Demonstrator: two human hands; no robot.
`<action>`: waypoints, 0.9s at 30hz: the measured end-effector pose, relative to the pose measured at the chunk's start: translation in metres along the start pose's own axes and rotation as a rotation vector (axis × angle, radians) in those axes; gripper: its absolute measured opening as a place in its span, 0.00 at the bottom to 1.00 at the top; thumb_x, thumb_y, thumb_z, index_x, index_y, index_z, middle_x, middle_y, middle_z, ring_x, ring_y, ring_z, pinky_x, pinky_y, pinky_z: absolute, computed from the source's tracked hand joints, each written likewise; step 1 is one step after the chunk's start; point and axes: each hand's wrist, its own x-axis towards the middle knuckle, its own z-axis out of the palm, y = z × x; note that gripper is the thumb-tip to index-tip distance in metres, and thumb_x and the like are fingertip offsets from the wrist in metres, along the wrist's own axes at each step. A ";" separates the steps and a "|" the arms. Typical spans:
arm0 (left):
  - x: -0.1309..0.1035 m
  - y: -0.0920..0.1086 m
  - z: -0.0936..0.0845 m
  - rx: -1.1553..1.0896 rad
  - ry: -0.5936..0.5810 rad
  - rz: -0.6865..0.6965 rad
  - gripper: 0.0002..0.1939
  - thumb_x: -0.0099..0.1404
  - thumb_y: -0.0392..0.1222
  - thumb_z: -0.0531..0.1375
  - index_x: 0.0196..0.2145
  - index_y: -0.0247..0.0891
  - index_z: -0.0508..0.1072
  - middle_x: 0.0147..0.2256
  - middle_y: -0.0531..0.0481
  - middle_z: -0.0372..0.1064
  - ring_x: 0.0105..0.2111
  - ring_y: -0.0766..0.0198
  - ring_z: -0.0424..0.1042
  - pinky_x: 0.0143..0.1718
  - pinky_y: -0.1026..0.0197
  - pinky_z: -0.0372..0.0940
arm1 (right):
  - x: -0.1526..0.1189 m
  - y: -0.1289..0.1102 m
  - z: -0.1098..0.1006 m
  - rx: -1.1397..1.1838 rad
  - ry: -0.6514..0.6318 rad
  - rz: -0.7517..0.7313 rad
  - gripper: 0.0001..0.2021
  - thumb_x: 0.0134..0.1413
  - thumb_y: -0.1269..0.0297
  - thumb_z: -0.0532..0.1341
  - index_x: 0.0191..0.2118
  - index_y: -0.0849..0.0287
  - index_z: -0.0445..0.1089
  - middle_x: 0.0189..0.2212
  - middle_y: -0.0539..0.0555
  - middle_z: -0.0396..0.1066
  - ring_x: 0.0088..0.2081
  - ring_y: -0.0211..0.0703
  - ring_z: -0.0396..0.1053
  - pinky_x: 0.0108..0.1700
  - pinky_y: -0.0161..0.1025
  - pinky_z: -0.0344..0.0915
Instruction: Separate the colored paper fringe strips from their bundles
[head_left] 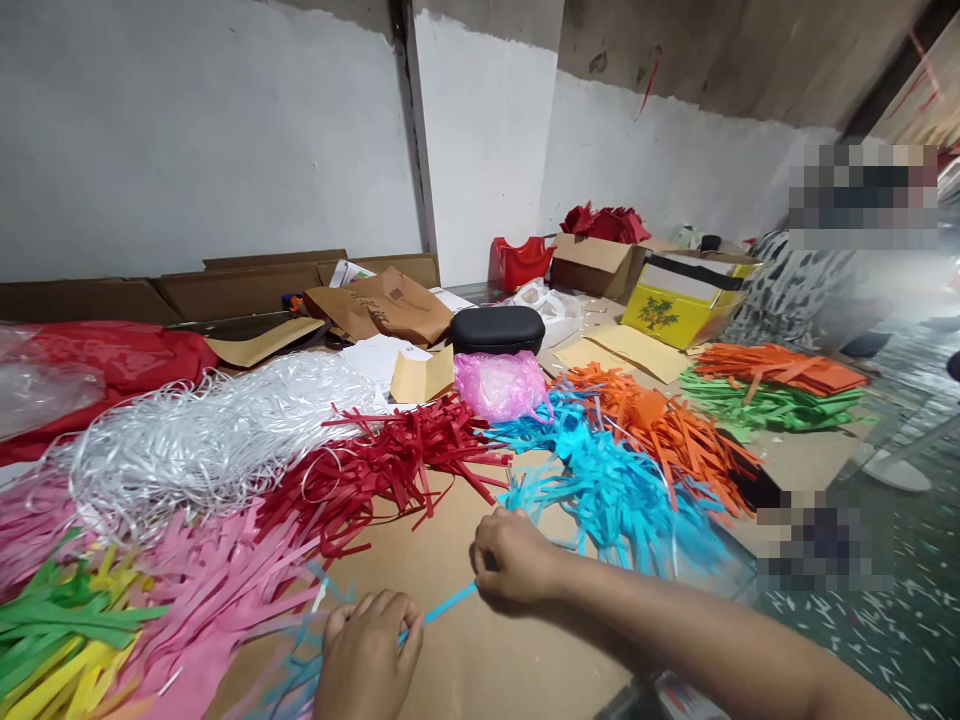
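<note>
A thin blue strip (450, 603) is stretched between my two hands over the brown cardboard (450, 540). My left hand (369, 650), low in the middle of the view, has its fingers closed on one end. My right hand (514, 560), a little higher and to the right, is curled round the other end. Blurred blue strips hang at the left of my left hand. Just beyond my right hand spreads a pile of blue strips (615, 480). Red strips (382, 460) lie beyond my left hand.
Pink strips (217, 590), green and yellow strips, and white string (217, 440) cover the left. Orange strips (645, 415) lie right. Behind are a black case (497, 329), a pink plastic bag (501, 385) and a yellow box (675, 305). A person sits far right.
</note>
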 end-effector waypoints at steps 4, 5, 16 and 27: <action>0.003 0.004 -0.006 0.058 0.021 0.191 0.19 0.64 0.28 0.57 0.46 0.51 0.75 0.37 0.58 0.77 0.37 0.64 0.74 0.45 0.54 0.55 | 0.002 -0.004 -0.010 -0.091 -0.033 -0.236 0.01 0.58 0.66 0.67 0.35 0.53 0.77 0.36 0.50 0.79 0.41 0.46 0.68 0.46 0.47 0.53; 0.003 0.006 -0.005 0.076 0.038 0.252 0.21 0.63 0.27 0.57 0.47 0.52 0.75 0.39 0.58 0.78 0.39 0.63 0.73 0.48 0.53 0.54 | 0.002 -0.005 -0.012 -0.159 -0.020 -0.335 0.04 0.61 0.66 0.64 0.35 0.54 0.76 0.35 0.50 0.79 0.41 0.46 0.68 0.47 0.49 0.52; 0.023 0.021 0.016 0.152 0.167 0.370 0.13 0.66 0.29 0.55 0.29 0.41 0.75 0.27 0.54 0.70 0.30 0.62 0.66 0.57 0.46 0.51 | 0.014 -0.017 -0.007 -0.581 0.000 -0.592 0.09 0.65 0.70 0.60 0.32 0.64 0.74 0.27 0.54 0.74 0.31 0.45 0.65 0.39 0.47 0.54; 0.022 0.026 0.001 0.091 0.210 0.383 0.12 0.67 0.31 0.54 0.31 0.42 0.74 0.29 0.54 0.71 0.32 0.60 0.69 0.54 0.48 0.56 | 0.016 -0.034 -0.015 -0.574 -0.146 -0.605 0.08 0.61 0.69 0.62 0.31 0.64 0.76 0.32 0.58 0.78 0.33 0.47 0.68 0.45 0.49 0.55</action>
